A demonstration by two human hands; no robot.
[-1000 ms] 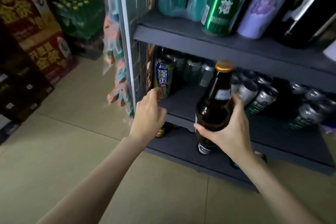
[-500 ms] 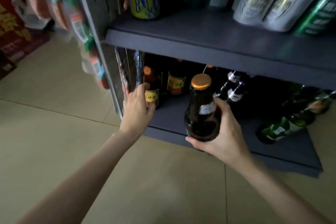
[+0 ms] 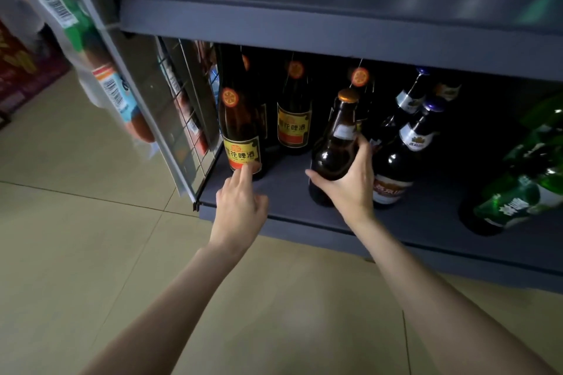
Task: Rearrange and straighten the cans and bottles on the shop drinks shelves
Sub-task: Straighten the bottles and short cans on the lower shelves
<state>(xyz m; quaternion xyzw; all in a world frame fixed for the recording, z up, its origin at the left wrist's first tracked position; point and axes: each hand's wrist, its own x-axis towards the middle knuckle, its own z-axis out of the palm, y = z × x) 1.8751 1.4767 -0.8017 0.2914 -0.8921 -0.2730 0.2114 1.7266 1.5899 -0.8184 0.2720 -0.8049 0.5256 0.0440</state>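
Note:
My right hand [image 3: 350, 183] grips a short dark brown bottle [image 3: 335, 146] with a gold cap, held upright over the front of the bottom grey shelf [image 3: 292, 192]. My left hand [image 3: 240, 201] points its index finger at the yellow-and-red label of a tall brown bottle [image 3: 239, 119] at the shelf's left end; the fingertip touches the label's lower edge, the other fingers are curled. A second yellow-labelled bottle [image 3: 294, 119] stands behind. Dark bottles with silver neck foil [image 3: 402, 155] stand just right of my right hand.
Green bottles [image 3: 524, 186] lean at the shelf's right end. The upper shelf [image 3: 335, 24] overhangs close above the bottle tops, with cans on it. A wire-grid side panel [image 3: 182, 119] with hanging snack packets [image 3: 115, 94] bounds the left. Beige tiled floor [image 3: 91, 237] lies below.
The view has dropped and closed in on the bottom shelf. My right hand has carried the gold-capped bottle in over the shelf. My left hand now points one finger at the yellow label.

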